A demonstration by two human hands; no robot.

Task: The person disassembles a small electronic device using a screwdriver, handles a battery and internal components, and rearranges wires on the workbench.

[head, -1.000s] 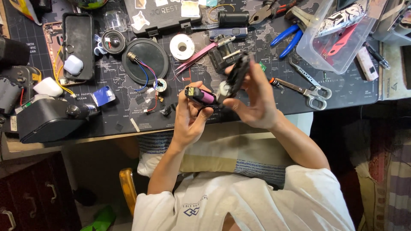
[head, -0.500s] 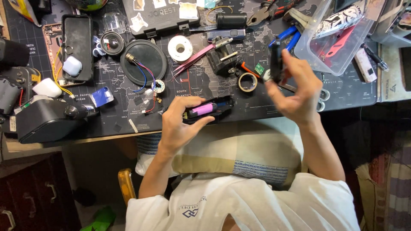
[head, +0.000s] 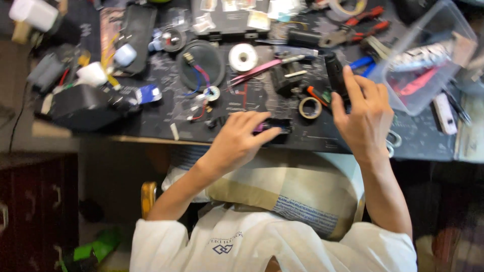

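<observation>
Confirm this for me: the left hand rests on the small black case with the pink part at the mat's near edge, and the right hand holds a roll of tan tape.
Not quite. In the head view the right hand holds a black oblong part; the roll of tan tape lies on the mat, apart from it. The left hand does rest on the small black case at the near edge.

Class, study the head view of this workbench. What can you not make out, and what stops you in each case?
- Black device under the left hand: mostly covered by fingers.
- Black part in the right hand: motion blur hides detail.
- Clear plastic box: cut off by the frame edge, contents blurred.
- Mat markings: too small.
</observation>
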